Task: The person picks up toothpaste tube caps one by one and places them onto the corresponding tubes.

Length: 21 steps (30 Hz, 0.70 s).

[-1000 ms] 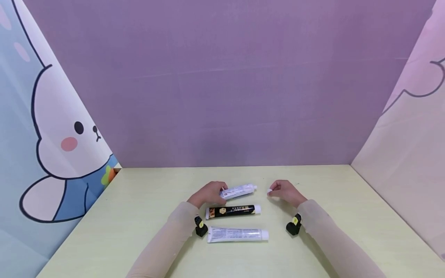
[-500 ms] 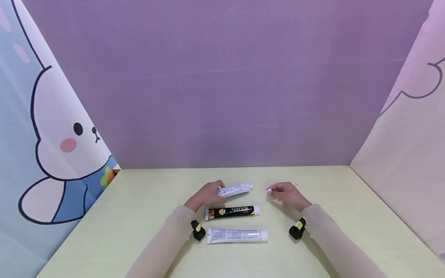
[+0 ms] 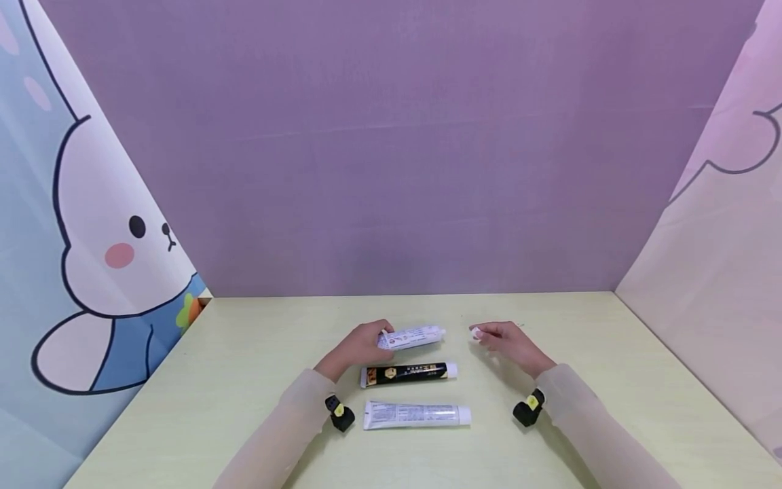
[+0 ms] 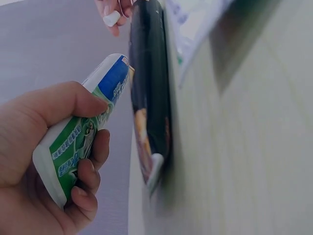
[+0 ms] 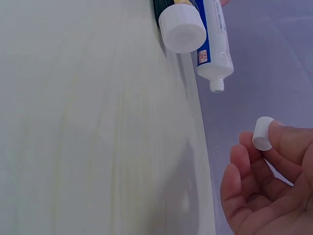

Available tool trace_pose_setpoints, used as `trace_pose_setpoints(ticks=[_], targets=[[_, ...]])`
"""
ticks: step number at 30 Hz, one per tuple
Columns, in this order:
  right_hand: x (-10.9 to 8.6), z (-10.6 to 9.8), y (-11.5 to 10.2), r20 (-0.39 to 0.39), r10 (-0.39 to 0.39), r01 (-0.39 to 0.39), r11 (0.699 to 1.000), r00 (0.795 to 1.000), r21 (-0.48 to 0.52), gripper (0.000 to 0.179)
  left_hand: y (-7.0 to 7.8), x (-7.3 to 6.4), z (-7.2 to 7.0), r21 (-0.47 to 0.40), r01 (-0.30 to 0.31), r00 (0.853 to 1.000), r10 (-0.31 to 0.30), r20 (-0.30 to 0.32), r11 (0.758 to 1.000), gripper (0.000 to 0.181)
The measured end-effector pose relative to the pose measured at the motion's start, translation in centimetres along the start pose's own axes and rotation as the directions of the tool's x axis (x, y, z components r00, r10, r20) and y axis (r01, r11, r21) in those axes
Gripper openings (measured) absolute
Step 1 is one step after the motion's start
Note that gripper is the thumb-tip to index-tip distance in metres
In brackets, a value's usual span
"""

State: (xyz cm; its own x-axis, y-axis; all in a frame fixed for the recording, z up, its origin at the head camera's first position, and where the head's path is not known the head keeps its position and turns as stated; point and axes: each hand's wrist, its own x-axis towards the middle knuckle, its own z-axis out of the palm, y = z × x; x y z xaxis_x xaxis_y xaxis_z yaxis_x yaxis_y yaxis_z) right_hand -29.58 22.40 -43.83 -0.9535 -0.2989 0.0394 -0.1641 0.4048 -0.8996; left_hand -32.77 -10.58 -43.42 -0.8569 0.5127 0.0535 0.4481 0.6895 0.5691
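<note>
My left hand (image 3: 363,343) grips a white, green and blue toothpaste tube (image 4: 80,142) by its flat tail end, thumb on one face and fingers curled round the other. Its bare threaded nozzle (image 5: 217,85) points right, toward my other hand. Between thumb and index finger, my right hand (image 3: 510,343) pinches a small white cap (image 5: 263,133), apart from the nozzle. Nearer to me lies a black toothpaste tube (image 3: 409,373) with its white cap (image 5: 182,28) on. Nearest of all is a white toothpaste tube (image 3: 417,414), also capped.
The pale wooden table (image 3: 244,380) runs back to a purple wall panel (image 3: 403,156). A cartoon-printed cloth (image 3: 116,272) hangs on the left and a pale pink one (image 3: 721,292) on the right. Each wrist wears a small black camera (image 3: 528,409).
The held tube has shifted slightly left with my left hand. My right hand has turned a little, still pinching the cap. The two lying tubes have stayed in place.
</note>
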Motion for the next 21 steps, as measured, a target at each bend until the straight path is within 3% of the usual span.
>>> trace_pose_setpoints(ticks=[5, 10, 21], targets=[[-0.2, 0.1, -0.2, 0.004, -0.029, 0.029, 1.0, 1.0, -0.002, 0.039, 0.7, -0.7, -0.4, -0.027, -0.031, 1.0, 0.031, 0.001, 0.999, 0.036], [-0.3, 0.1, -0.5, -0.05, -0.059, 0.056, 0.997, 0.997, -0.056, 0.032, 1.4, -1.6, -0.8, -0.05, -0.047, 0.999, 0.047, -0.007, 0.998, 0.034], [-0.8, 0.3, -1.5, -0.097, -0.047, 0.041, 0.997, 0.994, -0.061, 0.023, 2.2, -3.0, -1.3, -0.103, -0.07, 0.997, 0.068, -0.02, 0.992, 0.035]])
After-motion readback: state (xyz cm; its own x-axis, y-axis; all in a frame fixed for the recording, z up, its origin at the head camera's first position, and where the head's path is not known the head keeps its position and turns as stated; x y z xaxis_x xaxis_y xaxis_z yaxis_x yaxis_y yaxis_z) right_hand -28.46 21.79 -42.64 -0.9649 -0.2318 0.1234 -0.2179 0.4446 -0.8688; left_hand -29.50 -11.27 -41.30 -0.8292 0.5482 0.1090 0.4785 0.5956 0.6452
